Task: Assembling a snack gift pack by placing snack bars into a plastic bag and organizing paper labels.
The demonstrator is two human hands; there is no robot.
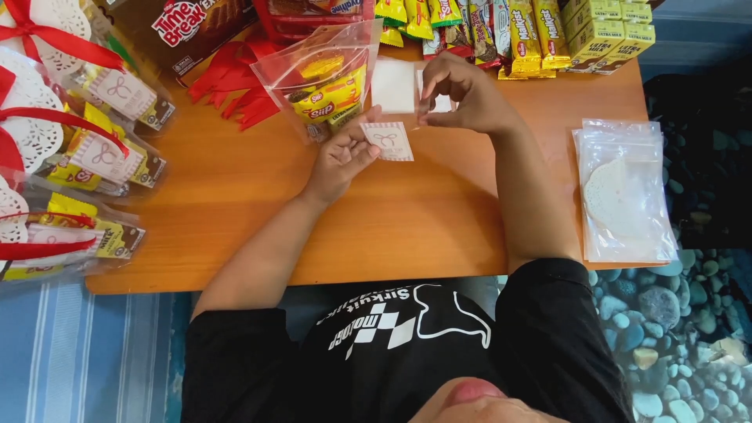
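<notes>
Holding a small square label card [387, 141] with a pale striped border and a bow drawing, pinched at its left edge by the left hand [345, 157], just above the worktop [407, 211]. Right hand [462, 98] curled up close, thumb and fingertips nipped together on something tiny and clear, maybe a bit of tape or a sticker backing, too small to tell for sure. Both hands closed on their bits, neither relaxed.

Looks like thin paper or card, so super light, bendy, easy to crease or smudge. Best gripped at the very edge or a corner, gently, keeping the printed face clean. Probably flutters away with any draft.

Right beside the card: an open clear zip bag [325, 78] stuffed with yellow snack packs, leaning just behind the left hand. Two white squares [393, 86] lying flat behind the card. Red ribbons [235, 86] piled further left. Finished bags with doilies and red bows [70, 133] stacked along the left edge. Row of wrapped snack bars [517, 35] along the back edge, and a stack of empty clear bags with a paper doily [623, 192] off to the right, well apart. Snack bag crowding the left side a bit; middle of the worktop open enough.
</notes>
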